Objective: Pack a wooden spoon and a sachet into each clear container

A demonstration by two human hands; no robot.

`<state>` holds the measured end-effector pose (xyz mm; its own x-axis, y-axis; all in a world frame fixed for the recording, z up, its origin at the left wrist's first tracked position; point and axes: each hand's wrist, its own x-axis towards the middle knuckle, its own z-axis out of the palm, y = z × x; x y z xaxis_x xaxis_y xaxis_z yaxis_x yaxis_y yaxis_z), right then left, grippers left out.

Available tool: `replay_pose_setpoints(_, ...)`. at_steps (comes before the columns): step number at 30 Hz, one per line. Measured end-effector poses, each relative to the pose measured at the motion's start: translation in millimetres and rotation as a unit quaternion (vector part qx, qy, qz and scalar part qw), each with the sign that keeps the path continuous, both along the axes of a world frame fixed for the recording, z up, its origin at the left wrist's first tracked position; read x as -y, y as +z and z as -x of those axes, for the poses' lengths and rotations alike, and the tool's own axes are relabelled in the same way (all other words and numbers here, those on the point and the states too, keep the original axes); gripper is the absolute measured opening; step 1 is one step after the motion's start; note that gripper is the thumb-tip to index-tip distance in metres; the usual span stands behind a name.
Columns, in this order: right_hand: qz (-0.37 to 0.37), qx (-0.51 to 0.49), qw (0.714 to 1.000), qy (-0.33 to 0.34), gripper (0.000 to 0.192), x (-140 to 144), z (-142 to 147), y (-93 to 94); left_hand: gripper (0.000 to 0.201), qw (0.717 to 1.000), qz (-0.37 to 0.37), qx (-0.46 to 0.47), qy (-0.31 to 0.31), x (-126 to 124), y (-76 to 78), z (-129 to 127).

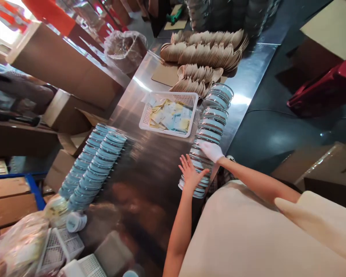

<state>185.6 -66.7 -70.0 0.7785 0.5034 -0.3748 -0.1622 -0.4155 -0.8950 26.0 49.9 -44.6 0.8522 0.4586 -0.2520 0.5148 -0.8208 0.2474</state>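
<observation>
A long row of round, shallow containers [212,121] with shiny rims runs along the near edge of the metal table. My left hand [191,174] is bare, its fingers spread over the lower end of this row; whether it presses on them I cannot tell. Just above it, my right hand [210,151], in a white glove, lies across the middle of the row with its fingers stretched out. Beside the row stands a white plastic basket [141,122] holding yellow and pale blue printed packets [173,115].
Wooden spoons and forks [209,52] lie in rows at the table's far end. Two more rows of containers [96,165] stand on the left. White baskets [54,250] and a plastic bag [20,242] fill the lower left. A lined bin [125,52] and cardboard boxes [66,65] stand beyond.
</observation>
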Motion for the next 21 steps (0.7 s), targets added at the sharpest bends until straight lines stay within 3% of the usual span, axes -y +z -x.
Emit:
replay_pose_setpoints(2, 0.077, -0.043, 0.995, -0.052, 0.025, 38, 18, -14.1, 0.133, 1.0, -0.025, -0.015, 0.001, 0, 4.5, 20)
replay_pose_setpoints(5, 0.112, -0.139, 0.984, -0.014, 0.021, 71, 53, -35.5, 0.127, 0.998, -0.026, -0.047, 0.03, 7, 5.5, 40)
replay_pose_setpoints(9, 0.083, -0.157, 0.982, 0.063, 0.008, 60, 79, -48.1, 0.119, 0.997, -0.031, -0.036, 0.06, 13, -0.6, 43)
replay_pose_setpoints(14, 0.107, -0.124, 0.979, 0.125, 0.019, 49, 71, -47.9, 0.124, 0.996, -0.045, -0.015, 0.078, 11, -7.2, 40)
replay_pose_setpoints(18, 0.163, -0.064, 0.968, 0.18, 0.027, 54, 58, -40.1, 0.124, 0.994, -0.045, -0.017, 0.099, 10, -6.8, 37)
replay_pose_setpoints(21, 0.178, -0.005, 0.955, 0.237, 0.017, 35, 50, -23.2, 0.12, 0.994, -0.044, -0.022, 0.1, 13, -5.7, 34)
